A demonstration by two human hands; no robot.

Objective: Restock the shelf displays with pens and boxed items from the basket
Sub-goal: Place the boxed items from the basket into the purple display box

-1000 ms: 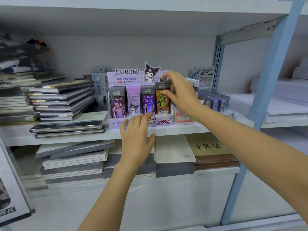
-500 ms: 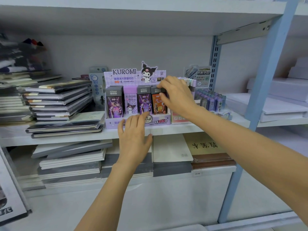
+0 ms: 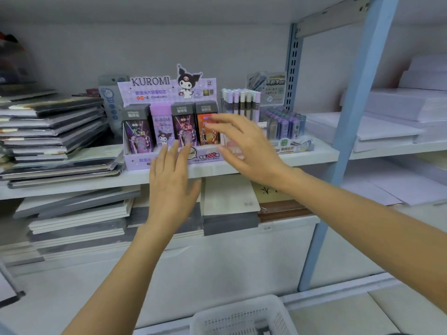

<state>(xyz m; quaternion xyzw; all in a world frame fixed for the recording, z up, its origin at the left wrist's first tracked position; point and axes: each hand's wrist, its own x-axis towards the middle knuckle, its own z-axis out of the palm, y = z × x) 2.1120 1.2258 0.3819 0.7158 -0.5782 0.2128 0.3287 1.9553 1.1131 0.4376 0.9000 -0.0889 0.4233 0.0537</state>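
Observation:
A purple Kuromi display box [image 3: 145, 93] stands on the middle shelf [image 3: 314, 154] and holds a row of small boxed items; the rightmost is the orange box [image 3: 205, 124]. My right hand [image 3: 244, 146] hovers just in front of the orange box, fingers spread, holding nothing. My left hand [image 3: 173, 180] is flat and open in front of the display's lower front edge. A white plastic basket [image 3: 242, 315] shows at the bottom edge, below my arms.
Stacked notebooks [image 3: 53, 131] fill the shelf's left side, with more on the shelf below. Right of the display stand a pen rack [image 3: 240, 102] and a tray of purple refill tubes [image 3: 283, 123]. A blue upright post [image 3: 348, 131] and white paper stacks [image 3: 399, 112] lie right.
My right hand has let go of the orange box and pulled back from the display with fingers spread. The view has dropped, bringing the basket into sight.

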